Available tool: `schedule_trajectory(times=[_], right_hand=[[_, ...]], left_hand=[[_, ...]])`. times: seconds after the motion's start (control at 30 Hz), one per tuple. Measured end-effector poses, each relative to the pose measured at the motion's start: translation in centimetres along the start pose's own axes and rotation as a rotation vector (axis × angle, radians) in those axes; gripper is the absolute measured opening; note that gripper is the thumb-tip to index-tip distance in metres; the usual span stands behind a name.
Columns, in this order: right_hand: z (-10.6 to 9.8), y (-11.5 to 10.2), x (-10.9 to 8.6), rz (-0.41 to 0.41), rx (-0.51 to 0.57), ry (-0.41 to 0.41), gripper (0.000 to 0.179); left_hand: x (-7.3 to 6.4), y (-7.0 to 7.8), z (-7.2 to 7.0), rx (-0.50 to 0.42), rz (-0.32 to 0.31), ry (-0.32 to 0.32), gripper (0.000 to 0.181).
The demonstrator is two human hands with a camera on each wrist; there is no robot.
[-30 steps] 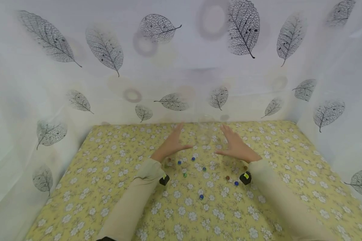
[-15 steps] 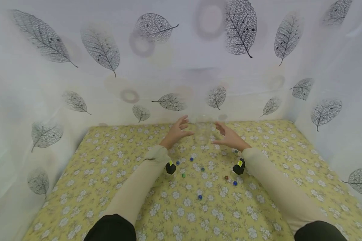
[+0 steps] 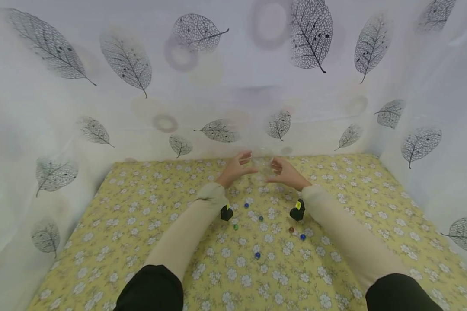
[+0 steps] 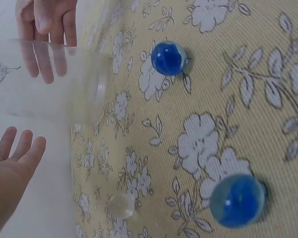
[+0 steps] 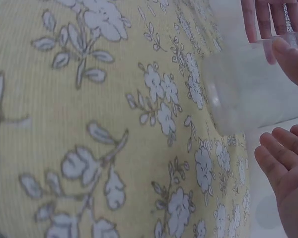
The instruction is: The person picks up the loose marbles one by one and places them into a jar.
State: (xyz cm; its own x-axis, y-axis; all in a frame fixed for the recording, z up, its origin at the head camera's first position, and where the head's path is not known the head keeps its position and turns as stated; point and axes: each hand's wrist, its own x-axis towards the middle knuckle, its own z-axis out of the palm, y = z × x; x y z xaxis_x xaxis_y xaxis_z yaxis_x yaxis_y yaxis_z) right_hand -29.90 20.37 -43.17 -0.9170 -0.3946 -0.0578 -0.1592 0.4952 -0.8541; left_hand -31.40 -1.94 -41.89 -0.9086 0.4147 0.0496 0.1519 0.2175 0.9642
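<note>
Colourless glass-or-plastic cylinder (image 5: 268,94) is flanked by left hand (image 3: 236,168), right hand (image 3: 289,173), both spread; likely stiff, slippery; best gripped mid-wall.

Clear jar (image 4: 49,96) cut off in both wrist views; head-view outline seemingly blurred.
</note>
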Motion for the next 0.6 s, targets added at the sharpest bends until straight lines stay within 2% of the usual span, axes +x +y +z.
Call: schedule_trajectory(times=[0.33, 0.6], right_hand=[[0.9, 0.0, 1.2, 0.077, 0.021, 0.024, 0.087], [1.1, 0.0, 1.3, 0.092, 0.023, 0.029, 0.071]], left_hand=[[1.0, 0.6, 1.0, 0.024, -0.022, -0.005, 0.071], [1.4, 0.3, 1.2, 0.016, -0.007, -0.006, 0.069]])
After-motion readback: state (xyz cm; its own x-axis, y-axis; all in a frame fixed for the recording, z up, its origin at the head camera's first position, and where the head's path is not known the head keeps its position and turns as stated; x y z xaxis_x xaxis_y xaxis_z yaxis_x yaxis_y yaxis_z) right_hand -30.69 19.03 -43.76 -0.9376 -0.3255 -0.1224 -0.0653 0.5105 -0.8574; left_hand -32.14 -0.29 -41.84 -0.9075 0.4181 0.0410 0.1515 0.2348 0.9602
